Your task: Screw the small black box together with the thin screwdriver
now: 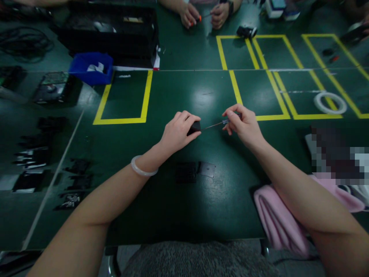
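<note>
My left hand (181, 130) is closed around a small black block-like part (195, 127), holding it against the green table. A screwdriver (215, 125) is pinched in my right hand (241, 123). Its thin metal shaft points left, and the tip meets or nearly meets the right side of the black part. Nearer to me lie a flat black square piece (186, 172) and a thin dark grey plate (206, 169), side by side. What the black part is I cannot make out, since my fingers cover much of it.
Yellow tape rectangles (119, 121) mark the table. A blue bin (92, 69) and a large black crate (109, 34) stand back left. Black parts (77, 181) lie left. A white tape roll (330, 103) and pink cloth (279, 219) are right. Across, a person's hands (190, 14) hold an orange-handled tool.
</note>
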A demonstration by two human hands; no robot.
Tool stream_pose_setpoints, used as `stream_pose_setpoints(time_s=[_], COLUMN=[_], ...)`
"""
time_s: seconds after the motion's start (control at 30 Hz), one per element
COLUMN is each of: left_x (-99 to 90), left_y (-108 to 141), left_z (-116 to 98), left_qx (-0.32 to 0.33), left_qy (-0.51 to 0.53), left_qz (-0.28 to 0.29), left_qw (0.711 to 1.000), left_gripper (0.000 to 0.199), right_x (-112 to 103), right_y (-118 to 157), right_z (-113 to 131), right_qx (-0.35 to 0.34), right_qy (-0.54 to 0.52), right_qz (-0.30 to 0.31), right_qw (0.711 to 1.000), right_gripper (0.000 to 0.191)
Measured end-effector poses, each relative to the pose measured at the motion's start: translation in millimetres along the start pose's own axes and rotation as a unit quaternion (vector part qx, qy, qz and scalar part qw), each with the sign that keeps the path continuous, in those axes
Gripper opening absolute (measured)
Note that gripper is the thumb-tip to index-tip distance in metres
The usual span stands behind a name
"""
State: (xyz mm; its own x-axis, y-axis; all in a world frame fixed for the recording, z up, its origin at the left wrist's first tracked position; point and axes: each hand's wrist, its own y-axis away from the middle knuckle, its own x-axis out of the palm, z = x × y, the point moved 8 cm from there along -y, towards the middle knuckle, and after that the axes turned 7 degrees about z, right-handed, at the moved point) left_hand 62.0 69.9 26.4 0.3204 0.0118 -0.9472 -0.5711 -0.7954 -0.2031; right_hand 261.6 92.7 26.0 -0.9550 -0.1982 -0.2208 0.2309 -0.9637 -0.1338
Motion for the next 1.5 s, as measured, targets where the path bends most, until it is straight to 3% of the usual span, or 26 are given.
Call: stream_pose_setpoints(time_s=[0.47, 0.87, 1.5], left_x=[0.9, 0.8, -0.6], left_y=[-0.6, -0.5, -0.7], left_z=[0.7, -0.1, -0.3], left_qx=[-0.003, -0.001, 0.001], left_qy=[0.006, 0.002, -0.004], left_qz=[0.005, 0.004, 0.0], left_qw=[1.0, 1.0, 1.0], left_gripper=[0.036, 0.036, 0.036], right_x=[1.1, 0.5, 0.2], right_y=[0.2, -0.2, -1.4], right_z=[1.2, -0.2, -2.7], right_qx=[0.004, -0.016, -0.012], right_qy=[-0.006, -0.005, -0.018], right_qz=[0.005, 0.006, 0.004], right_qw=[1.0, 1.0, 1.0], right_gripper=[0.036, 0.026, 0.035])
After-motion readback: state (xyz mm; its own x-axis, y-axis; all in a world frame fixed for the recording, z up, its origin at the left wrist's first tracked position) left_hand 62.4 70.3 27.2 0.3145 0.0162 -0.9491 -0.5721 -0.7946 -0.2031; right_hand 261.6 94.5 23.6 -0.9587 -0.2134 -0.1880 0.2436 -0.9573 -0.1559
